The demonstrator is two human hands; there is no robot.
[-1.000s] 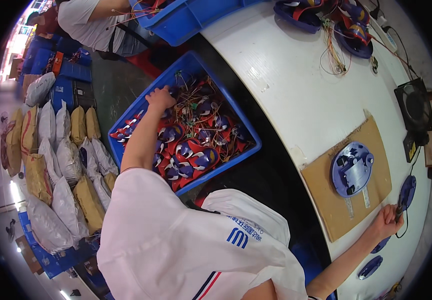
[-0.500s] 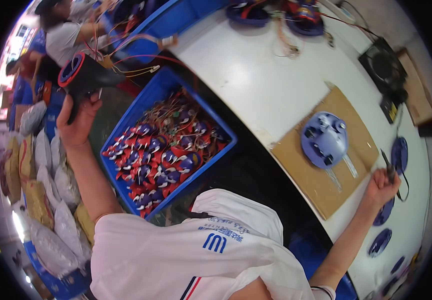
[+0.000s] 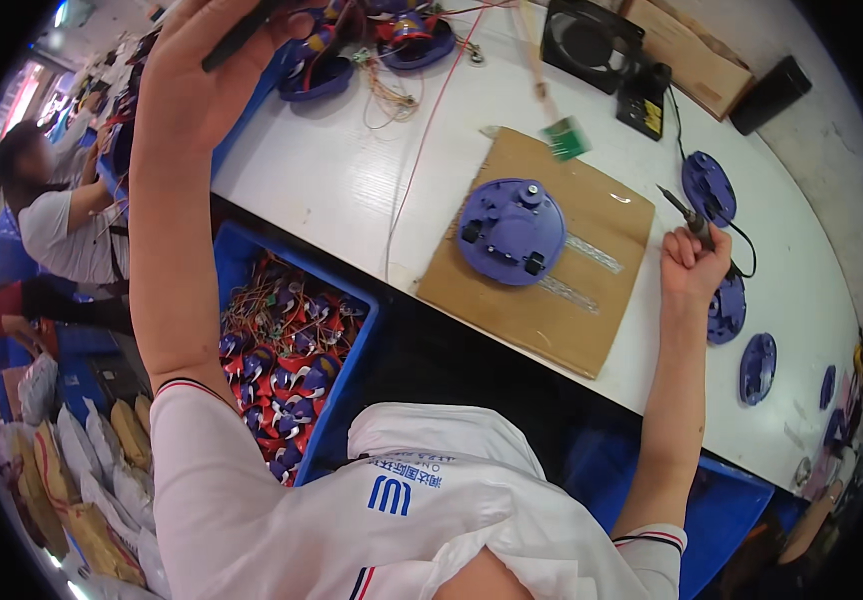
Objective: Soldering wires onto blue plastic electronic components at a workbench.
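Observation:
In my right hand (image 3: 694,262) is a soldering iron (image 3: 694,218), held over the right side of the table with its tip pointing up and left. My left hand (image 3: 217,65), raised at the upper left, grips a black part (image 3: 242,35) that runs partly out of view. A round purple plastic base (image 3: 514,232) with black pieces on it lies on a cardboard sheet (image 3: 592,300). Near the sheet's far edge, a small green circuit board (image 3: 566,138) is at the end of wires coming from the upper edge; where they lead is hidden.
A blue crate (image 3: 337,400) of red and purple parts stands left of the table (image 3: 342,190). Wired purple parts (image 3: 417,45) sit at the far left. A black fan (image 3: 592,42) and several purple discs (image 3: 757,368) line the far and right sides. Co-workers (image 3: 57,215) are at left.
My left hand has swung up and right with the black part, from beside the crate to over the table's far left. The green board has come into view. My right hand still holds the iron.

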